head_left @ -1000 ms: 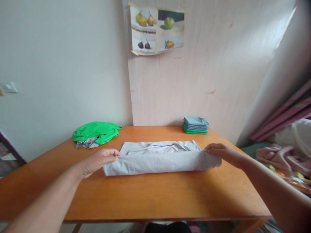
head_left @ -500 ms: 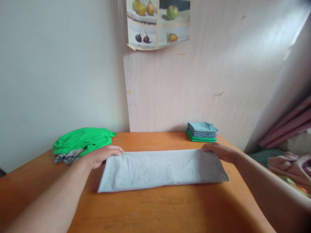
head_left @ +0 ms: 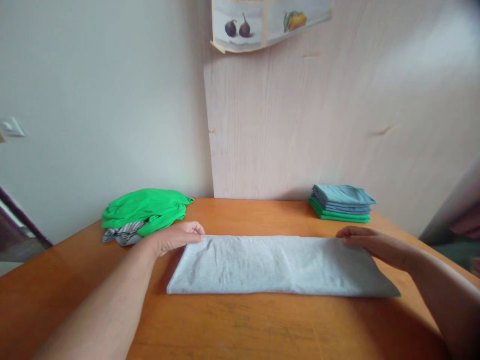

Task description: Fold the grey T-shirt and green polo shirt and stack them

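A grey cloth, folded into a long flat strip, lies across the middle of the orange table. My left hand sits at the strip's far left corner, with its fingers curled around that corner. My right hand lies at the far right corner, its fingers stretched out flat on the fabric.
A crumpled green garment over a grey striped one lies at the back left. A neat stack of folded blue and green cloths stands at the back right by the wooden wall panel. A fruit picture hangs above.
Both hands carried the near half of the grey cloth away from me and laid it flat over the far half. The view has shifted slightly left and down.
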A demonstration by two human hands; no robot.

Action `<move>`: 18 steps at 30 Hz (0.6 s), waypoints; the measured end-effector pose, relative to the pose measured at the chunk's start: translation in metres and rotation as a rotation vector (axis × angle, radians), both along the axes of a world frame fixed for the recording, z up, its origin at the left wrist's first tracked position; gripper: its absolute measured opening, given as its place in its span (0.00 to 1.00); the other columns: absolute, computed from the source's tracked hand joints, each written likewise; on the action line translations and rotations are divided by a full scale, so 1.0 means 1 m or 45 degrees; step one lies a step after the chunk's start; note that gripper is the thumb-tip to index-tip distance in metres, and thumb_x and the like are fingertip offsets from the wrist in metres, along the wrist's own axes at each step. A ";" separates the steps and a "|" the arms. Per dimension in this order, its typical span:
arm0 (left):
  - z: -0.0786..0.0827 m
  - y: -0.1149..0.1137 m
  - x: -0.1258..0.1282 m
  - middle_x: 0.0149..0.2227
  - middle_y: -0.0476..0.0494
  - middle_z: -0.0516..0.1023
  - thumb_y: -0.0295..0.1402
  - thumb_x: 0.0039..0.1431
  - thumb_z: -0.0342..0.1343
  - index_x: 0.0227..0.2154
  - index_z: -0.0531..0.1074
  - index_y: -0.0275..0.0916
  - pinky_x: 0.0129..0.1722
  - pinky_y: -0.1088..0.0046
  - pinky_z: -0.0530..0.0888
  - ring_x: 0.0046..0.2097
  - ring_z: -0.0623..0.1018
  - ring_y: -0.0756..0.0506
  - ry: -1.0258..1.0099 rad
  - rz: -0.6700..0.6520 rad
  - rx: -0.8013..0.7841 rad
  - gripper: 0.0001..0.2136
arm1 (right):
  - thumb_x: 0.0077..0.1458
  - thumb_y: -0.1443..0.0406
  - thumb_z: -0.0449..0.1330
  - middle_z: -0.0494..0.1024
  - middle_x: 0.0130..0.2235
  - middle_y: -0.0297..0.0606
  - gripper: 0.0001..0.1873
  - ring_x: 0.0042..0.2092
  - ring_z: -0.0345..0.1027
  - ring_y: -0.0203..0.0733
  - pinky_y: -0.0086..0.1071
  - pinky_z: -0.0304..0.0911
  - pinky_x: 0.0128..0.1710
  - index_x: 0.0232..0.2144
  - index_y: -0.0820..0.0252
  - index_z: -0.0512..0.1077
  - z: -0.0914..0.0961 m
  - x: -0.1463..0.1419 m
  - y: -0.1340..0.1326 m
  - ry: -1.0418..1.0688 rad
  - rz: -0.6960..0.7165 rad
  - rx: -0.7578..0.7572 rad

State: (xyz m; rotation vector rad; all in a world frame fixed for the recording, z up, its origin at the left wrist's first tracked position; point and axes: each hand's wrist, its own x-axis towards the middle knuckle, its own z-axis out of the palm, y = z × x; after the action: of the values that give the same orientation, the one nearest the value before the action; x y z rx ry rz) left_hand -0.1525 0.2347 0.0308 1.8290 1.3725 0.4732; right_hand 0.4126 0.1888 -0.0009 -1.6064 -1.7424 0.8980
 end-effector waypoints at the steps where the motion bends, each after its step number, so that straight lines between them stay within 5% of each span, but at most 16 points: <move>1: 0.000 0.000 0.000 0.35 0.47 0.77 0.42 0.48 0.58 0.37 0.73 0.39 0.38 0.72 0.67 0.40 0.74 0.43 0.020 -0.008 -0.007 0.16 | 0.52 0.55 0.62 0.82 0.36 0.47 0.15 0.35 0.76 0.50 0.36 0.69 0.31 0.37 0.57 0.78 -0.002 0.003 0.001 0.097 0.027 -0.128; 4: -0.004 0.004 0.000 0.31 0.49 0.74 0.38 0.46 0.57 0.35 0.71 0.38 0.34 0.73 0.65 0.35 0.72 0.45 -0.001 0.005 0.056 0.13 | 0.50 0.56 0.63 0.81 0.34 0.45 0.13 0.34 0.75 0.49 0.36 0.68 0.31 0.35 0.56 0.77 -0.007 0.007 0.008 0.272 0.024 -0.319; 8: -0.012 0.010 0.003 0.30 0.51 0.71 0.37 0.48 0.55 0.37 0.69 0.39 0.33 0.73 0.64 0.32 0.70 0.47 -0.126 0.114 0.165 0.12 | 0.48 0.54 0.63 0.80 0.32 0.40 0.13 0.33 0.75 0.49 0.38 0.68 0.31 0.33 0.53 0.76 -0.012 0.008 0.014 0.205 -0.035 -0.313; 18: -0.021 0.010 0.018 0.29 0.49 0.76 0.37 0.47 0.53 0.33 0.72 0.40 0.31 0.73 0.64 0.33 0.73 0.45 0.159 0.257 0.232 0.10 | 0.44 0.55 0.64 0.79 0.30 0.38 0.13 0.32 0.72 0.45 0.35 0.65 0.30 0.31 0.55 0.74 -0.001 -0.006 0.007 0.124 -0.152 -0.248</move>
State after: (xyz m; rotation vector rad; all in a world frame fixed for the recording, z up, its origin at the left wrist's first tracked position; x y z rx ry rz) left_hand -0.1342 0.2450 0.0098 1.9006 1.6555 0.6146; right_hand 0.4063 0.1960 -0.0019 -1.7388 -1.5147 1.0962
